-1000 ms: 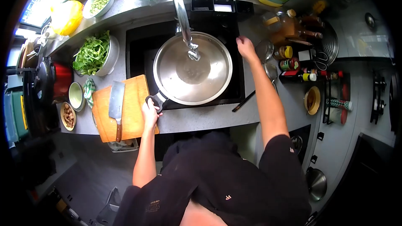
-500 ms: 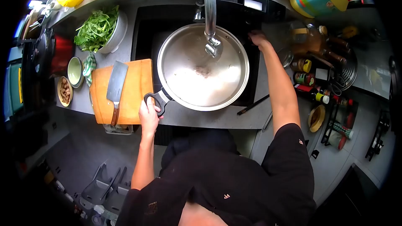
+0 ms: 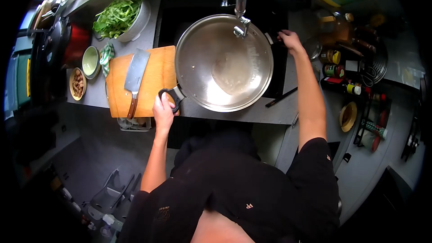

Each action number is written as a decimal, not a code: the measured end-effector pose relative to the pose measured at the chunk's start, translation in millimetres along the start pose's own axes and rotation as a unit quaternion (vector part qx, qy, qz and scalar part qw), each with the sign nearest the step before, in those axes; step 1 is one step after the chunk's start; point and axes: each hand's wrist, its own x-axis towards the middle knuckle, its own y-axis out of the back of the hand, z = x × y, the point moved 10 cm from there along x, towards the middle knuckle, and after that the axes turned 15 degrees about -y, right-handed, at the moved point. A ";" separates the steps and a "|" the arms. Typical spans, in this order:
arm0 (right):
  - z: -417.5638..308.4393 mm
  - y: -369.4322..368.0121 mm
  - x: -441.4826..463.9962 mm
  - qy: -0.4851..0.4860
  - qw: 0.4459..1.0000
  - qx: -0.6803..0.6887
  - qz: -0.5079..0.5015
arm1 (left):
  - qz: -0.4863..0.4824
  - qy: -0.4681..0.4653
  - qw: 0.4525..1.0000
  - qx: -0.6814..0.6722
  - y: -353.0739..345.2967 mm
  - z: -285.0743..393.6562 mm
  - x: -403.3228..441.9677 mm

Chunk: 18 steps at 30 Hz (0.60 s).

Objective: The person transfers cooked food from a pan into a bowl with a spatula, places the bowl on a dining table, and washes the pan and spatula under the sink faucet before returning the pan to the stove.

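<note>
A wide stainless steel wok (image 3: 202,63) sits over the dark sink, under the faucet (image 3: 240,0). A shallow pool of water with small specks lies inside it. My left hand (image 3: 163,110) is closed around its black loop handle at the lower left. At the opposite side, my right hand (image 3: 290,40) is closed at the far handle, whose dark part blends into the sink. Left of the wok, a cleaver (image 3: 137,72) rests flat on a wooden cutting board (image 3: 157,76).
Leafy greens (image 3: 118,17) fill a white colander (image 3: 140,21) at the back left. Small bowls (image 3: 91,62) stand left of the board. Jars (image 3: 334,70) and bottles crowd the right side. A dark stick-like object (image 3: 281,97) lies near the counter's front edge.
The water in the wok has spread into a wider patch right of the middle, and the wok's tilt looks slightly different. The whole view has shifted a little. Both hands remain at the handles.
</note>
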 end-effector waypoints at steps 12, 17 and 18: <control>-30.0 108.6 -118.2 0.053 0.995 0.020 0.087 | -0.051 -0.035 0.997 -0.036 -41.8 -42.6 30.0; -45.6 131.8 -157.2 0.027 0.991 -0.001 0.131 | -0.108 0.006 0.991 -0.077 -58.1 -53.5 32.7; -45.2 136.6 -158.5 0.020 0.990 -0.009 0.137 | -0.122 0.015 0.990 -0.076 -58.4 -50.6 31.4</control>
